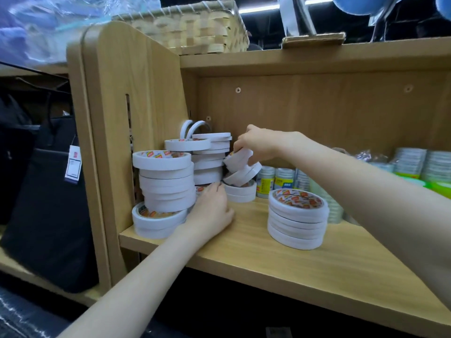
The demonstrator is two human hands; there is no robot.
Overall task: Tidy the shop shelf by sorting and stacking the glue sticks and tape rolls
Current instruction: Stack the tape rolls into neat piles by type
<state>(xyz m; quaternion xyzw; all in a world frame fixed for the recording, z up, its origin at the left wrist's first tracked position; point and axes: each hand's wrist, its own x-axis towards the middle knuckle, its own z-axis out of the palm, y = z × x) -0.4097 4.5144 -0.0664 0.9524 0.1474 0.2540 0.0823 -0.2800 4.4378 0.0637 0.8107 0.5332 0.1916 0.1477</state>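
Shelf (280, 242): a pale wooden board with a back panel and a side panel on the left; most of the tape sits crowded into the left rear corner.
Basket (195, 28): woven, up on top of the unit; well apart from the work.
Bag (48, 203): dark, with a price tag, hanging left of the side panel.
Tall stack (166, 181): white tape rolls piled at the left front, the layers stepped out of line and leaning; a second pile stands just behind it.
Neat stack (297, 218): tape rolls squared up, alone towards the front right.
Clear tape packs (280, 179): smaller rolls in wrappers along the back right; I see no glue sticks from here.
Tilted rolls (241, 167): several white rolls tipped at an angle over two flat ones.
Right hand (258, 145): fingers curled round the topmost tilted roll, pinching it.
Left hand (212, 206): laid at the foot of the tall stack, fingers reaching towards the low rolls behind; I cannot tell whether they grip anything.
Risk: lifting the top roll may let the tilted ones under it slide off; a nudge from the left wrist could topple the leaning stack off the front edge.
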